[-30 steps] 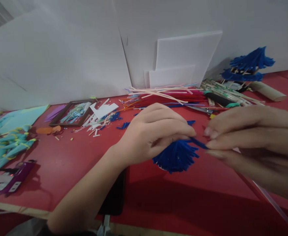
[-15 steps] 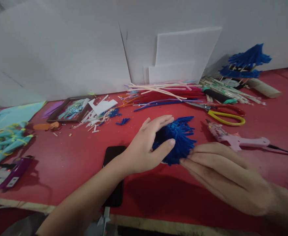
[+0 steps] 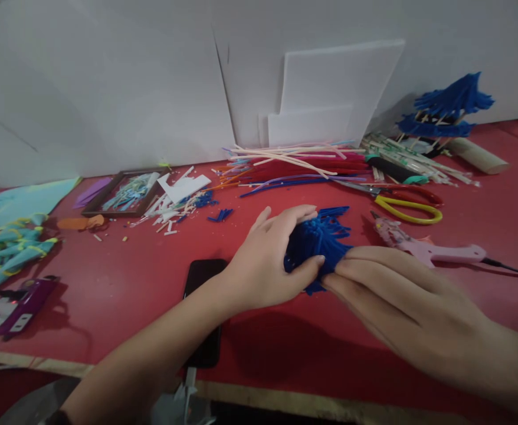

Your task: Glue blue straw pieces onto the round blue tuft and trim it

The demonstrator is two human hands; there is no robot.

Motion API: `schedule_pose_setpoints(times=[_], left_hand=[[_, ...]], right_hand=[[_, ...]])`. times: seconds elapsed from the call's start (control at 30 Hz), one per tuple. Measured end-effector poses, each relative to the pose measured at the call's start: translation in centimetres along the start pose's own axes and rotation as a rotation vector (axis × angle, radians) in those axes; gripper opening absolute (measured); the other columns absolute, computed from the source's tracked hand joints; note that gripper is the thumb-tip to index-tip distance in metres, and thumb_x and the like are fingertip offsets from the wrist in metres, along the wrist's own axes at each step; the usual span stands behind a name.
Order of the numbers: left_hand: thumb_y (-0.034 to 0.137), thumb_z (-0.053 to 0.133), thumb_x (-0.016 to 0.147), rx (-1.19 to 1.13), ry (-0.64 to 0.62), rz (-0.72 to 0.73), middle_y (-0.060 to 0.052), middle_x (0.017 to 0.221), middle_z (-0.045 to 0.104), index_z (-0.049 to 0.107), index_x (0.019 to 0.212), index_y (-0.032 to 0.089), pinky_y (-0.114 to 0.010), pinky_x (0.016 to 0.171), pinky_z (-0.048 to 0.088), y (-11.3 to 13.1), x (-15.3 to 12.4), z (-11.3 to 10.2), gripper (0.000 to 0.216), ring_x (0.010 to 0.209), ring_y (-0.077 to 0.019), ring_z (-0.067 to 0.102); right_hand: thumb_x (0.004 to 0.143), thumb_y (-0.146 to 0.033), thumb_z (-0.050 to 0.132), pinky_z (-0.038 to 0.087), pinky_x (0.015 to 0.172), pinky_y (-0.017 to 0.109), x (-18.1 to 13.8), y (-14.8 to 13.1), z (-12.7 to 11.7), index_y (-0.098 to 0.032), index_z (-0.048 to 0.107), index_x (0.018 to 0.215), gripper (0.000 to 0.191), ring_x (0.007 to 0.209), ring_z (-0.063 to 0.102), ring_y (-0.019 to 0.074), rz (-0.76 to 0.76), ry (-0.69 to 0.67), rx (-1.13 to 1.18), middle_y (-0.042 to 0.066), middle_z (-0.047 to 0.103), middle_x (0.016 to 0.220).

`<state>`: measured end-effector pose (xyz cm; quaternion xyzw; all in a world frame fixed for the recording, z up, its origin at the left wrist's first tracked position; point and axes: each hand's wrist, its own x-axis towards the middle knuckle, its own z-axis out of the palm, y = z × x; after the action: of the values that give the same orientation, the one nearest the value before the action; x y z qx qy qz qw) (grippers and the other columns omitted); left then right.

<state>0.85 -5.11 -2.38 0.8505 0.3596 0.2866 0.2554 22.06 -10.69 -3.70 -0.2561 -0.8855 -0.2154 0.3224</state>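
Note:
Between my two hands is a blue cone of pipe cleaners (image 3: 318, 239), its strips fanning outward like a thatched roof. My left hand (image 3: 272, 257) curves around its left side, thumb across the front and fingers over the top. With fingers pinched together, my right hand (image 3: 387, 289) grips the cone's lower right edge; the fingertips partly cover the strips there. The underside of the cone is hidden. A black phone (image 3: 203, 283) lies beneath my left forearm.
Behind lie loose pipe cleaners (image 3: 294, 162), scissors (image 3: 412, 206) and a pink glue gun (image 3: 445, 254) with its cord. A blue-roofed model (image 3: 451, 106) stands back right. A framed tray (image 3: 126, 198), offcuts (image 3: 179, 200), teal cones (image 3: 13, 251) and a purple device (image 3: 24, 307) sit left.
My left hand has shifted slightly right around the blue cone, its thumb further across. My right hand has moved a little up and in over the edge. The view has tilted slightly.

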Motion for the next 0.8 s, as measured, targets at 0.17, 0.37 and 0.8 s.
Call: schedule_pose_setpoints(times=[0.17, 0.37, 0.8], left_hand=[[0.035, 0.064, 0.090, 0.067, 0.024, -0.042, -0.015, 0.143, 0.066, 0.049, 0.134, 0.021, -0.070, 0.129, 0.017, 0.5, 0.0, 0.3, 0.049, 0.135, -0.0345, 0.062], [0.033, 0.063, 0.090, 0.065, 0.018, -0.060, -0.013, 0.140, 0.068, 0.051, 0.131, 0.022, -0.068, 0.130, 0.018, 0.6, 0.0, 0.4, 0.044, 0.132, -0.0320, 0.064], [0.035, 0.061, 0.089, 0.057, -0.008, -0.071, -0.012, 0.142, 0.067, 0.051, 0.132, 0.023, -0.068, 0.130, 0.017, 0.6, 0.0, 0.3, 0.045, 0.132, -0.0315, 0.063]], right_hand=[[0.099, -0.010, 0.053, 0.057, 0.094, 0.032, -0.3, 0.6, 0.3, -0.018, 0.071, 0.098, 0.020, 0.095, 0.066, 0.0190, 0.048, 0.017, 0.033, 0.004, 0.071, 0.090], [0.102, -0.020, 0.056, 0.057, 0.087, 0.030, -0.6, 1.2, 0.5, -0.021, 0.066, 0.100, 0.010, 0.091, 0.066, 0.0160, 0.123, 0.020, 0.133, 0.004, 0.071, 0.091], [0.096, -0.031, 0.067, 0.056, 0.090, 0.040, -1.0, 2.5, 1.9, -0.029, 0.071, 0.096, 0.004, 0.101, 0.064, 0.0214, 0.231, 0.079, 0.256, 0.002, 0.070, 0.099]])
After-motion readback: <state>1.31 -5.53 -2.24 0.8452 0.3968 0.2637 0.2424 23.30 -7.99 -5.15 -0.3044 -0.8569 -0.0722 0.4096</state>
